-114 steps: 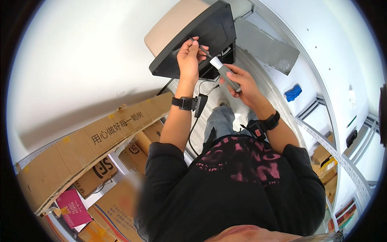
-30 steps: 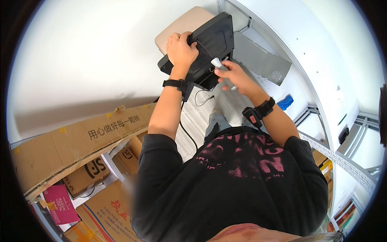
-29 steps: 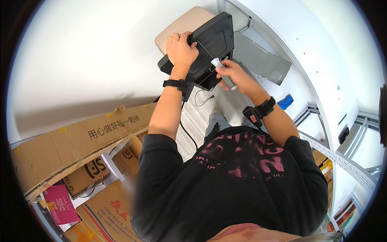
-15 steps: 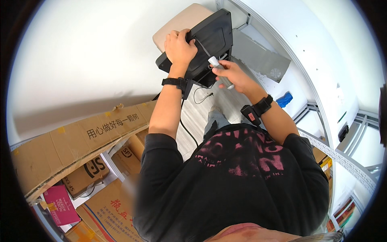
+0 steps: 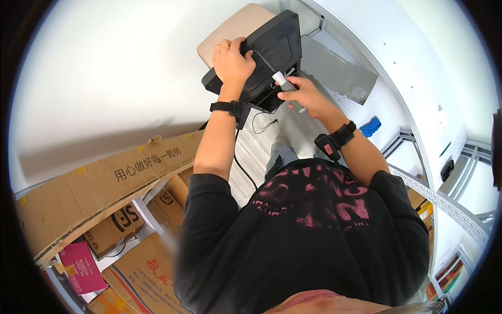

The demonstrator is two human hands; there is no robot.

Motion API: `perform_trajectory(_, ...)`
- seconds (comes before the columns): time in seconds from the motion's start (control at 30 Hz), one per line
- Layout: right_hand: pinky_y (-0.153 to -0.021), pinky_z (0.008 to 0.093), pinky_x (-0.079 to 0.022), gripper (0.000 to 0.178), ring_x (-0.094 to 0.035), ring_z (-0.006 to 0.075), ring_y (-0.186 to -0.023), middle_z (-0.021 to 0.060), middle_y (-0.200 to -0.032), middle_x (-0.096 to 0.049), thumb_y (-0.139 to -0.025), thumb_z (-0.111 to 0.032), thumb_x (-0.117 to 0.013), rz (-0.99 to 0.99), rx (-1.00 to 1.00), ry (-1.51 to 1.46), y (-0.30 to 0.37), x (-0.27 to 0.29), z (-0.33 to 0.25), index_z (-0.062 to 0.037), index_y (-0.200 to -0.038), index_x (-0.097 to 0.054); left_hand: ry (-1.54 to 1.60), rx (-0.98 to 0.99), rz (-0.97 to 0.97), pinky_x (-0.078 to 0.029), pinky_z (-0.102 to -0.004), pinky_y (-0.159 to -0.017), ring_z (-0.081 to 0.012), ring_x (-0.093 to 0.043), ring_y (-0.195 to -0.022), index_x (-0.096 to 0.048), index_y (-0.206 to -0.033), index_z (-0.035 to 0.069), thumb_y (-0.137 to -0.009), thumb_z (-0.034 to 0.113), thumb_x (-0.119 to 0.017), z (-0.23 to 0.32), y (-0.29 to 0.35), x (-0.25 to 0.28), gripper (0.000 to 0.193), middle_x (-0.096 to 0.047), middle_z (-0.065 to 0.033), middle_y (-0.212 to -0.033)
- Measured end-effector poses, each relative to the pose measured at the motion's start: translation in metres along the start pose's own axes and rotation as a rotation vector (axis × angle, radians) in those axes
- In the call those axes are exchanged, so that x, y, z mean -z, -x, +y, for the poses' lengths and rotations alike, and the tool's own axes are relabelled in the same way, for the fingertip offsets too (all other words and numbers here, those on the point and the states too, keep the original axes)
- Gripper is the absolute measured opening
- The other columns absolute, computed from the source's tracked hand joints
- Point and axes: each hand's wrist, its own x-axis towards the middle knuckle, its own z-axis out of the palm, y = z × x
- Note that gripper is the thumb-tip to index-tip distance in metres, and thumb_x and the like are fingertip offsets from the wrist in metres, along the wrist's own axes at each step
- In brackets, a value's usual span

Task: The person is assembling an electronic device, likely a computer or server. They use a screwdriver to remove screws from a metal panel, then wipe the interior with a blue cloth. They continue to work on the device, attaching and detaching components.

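A black plastic panel (image 5: 280,46) with rounded corners stands tilted at the far middle, in front of a beige padded piece (image 5: 232,29). My left hand (image 5: 234,63) is closed over the panel's upper edge, its thumb close to the tip of a screwdriver. That screwdriver (image 5: 287,85) has a long thin shaft and a grey and white handle. My right hand (image 5: 310,98) holds the handle, thumb and forefinger around it. The shaft slants up and left across the panel's face to a spot beside my left thumb. The exact seating of the tip is too small to make out.
A black cable (image 5: 243,170) runs down to the floor, and a thin lead with a plug (image 5: 273,122) lies below the panel. A grey sheet (image 5: 337,68) leans at the right by white metal shelving (image 5: 444,201). Cardboard boxes (image 5: 162,209) fill the left shelf.
My right hand and the screwdriver handle have shifted slightly to the right, and the fingers have changed their hold on the handle. My left hand stays on the panel.
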Motion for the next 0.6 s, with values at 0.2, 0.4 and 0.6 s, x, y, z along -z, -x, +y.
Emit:
perform_trajectory(0.2,-0.06,0.0273,-0.05,0.049,-0.059,0.0147,-0.071,0.0042,-0.086,-0.057,-0.082,-0.023,-0.064,-0.052,-0.174,-0.452,0.01,0.009,-0.011,-0.0008,-0.122,-0.048,-0.005,-0.005,0.008,-0.041,-0.036,-0.077,-0.0232,-0.051,-0.087,-0.066,-0.096,0.017,-0.061,0.017,-0.075,0.001,0.001,0.0,0.036,-0.053,-0.0023,-0.087)
perform_trajectory(0.4,-0.061,0.0234,-0.048,0.047,-0.056,0.0122,-0.077,0.005,-0.094,-0.055,-0.082,-0.013,-0.061,-0.074,-0.033,-0.056,0.005,0.004,0.002,-0.0015,-0.125,-0.046,0.014,-0.009,0.003,-0.041,-0.0359,-0.079,-0.0231,-0.051,-0.087,-0.066,-0.096,0.017,-0.062,0.017,-0.075,0.003,0.0,0.002,0.035,-0.053,-0.0021,-0.087)
perform_trajectory(0.6,-0.06,0.0253,-0.048,0.039,-0.057,0.0116,-0.077,0.0051,-0.09,-0.057,-0.084,-0.018,-0.059,0.068,-0.136,0.02,0.01,-0.006,-0.011,-0.0035,-0.119,-0.049,-0.004,0.002,-0.006,-0.041,-0.0359,-0.079,-0.0232,-0.051,-0.088,-0.066,-0.096,0.017,-0.062,0.017,-0.075,0.001,0.001,0.001,0.035,-0.053,-0.0021,-0.087)
